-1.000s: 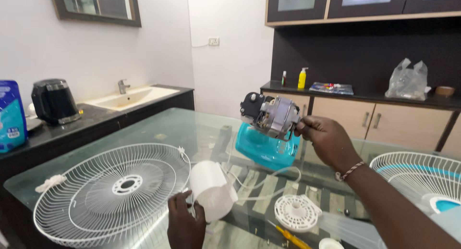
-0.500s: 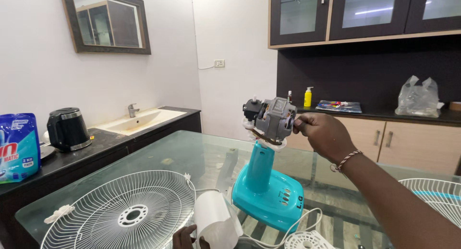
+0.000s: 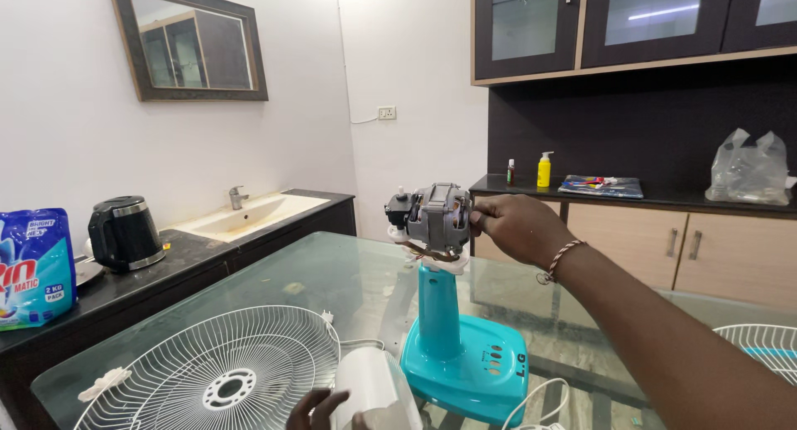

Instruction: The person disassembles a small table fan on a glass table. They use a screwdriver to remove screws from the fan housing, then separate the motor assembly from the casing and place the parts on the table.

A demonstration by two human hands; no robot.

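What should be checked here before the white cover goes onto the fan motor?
1. Stand upright on the glass table: ok, base flat, column vertical.
2. Motor steadied: ok, right hand grips its front end.
3. Cover in hand: ok, left hand holds it low at the frame edge, apart from the motor.
4. Motor seated on the column: cannot tell, the joint is hidden by wires and a white collar.
5. Cord free of the base: cannot tell, it loops beside the base and runs out of view.
6. Grille out of the way: ok, lying flat left of the stand.
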